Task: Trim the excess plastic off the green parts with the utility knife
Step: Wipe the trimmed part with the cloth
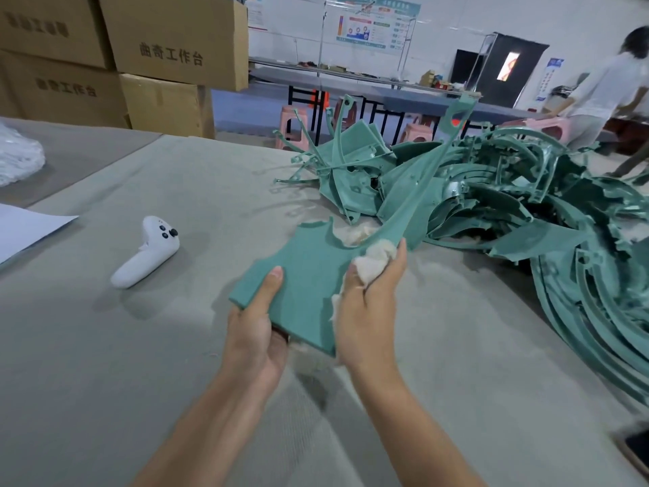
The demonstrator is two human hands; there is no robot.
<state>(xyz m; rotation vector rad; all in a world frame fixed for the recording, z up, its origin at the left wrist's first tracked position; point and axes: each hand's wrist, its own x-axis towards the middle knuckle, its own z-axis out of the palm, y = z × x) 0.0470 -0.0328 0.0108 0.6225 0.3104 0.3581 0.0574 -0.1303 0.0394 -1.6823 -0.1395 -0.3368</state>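
Green part [309, 272] (arm pointing up-right) gripped by left hand [256, 332]; right hand [368, 311] pinches wadding [373, 261].

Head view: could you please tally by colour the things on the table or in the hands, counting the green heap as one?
Green: 2, part, heap
White: 3, controller, paper, bundle
Cream: 1, wad in the right hand
Dark: 1, flat thing at the near right corner
Total: 7

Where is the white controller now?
Head view, left of centre: the white controller lies on the grey table, between the white sheet and the left hand gripping the green part.
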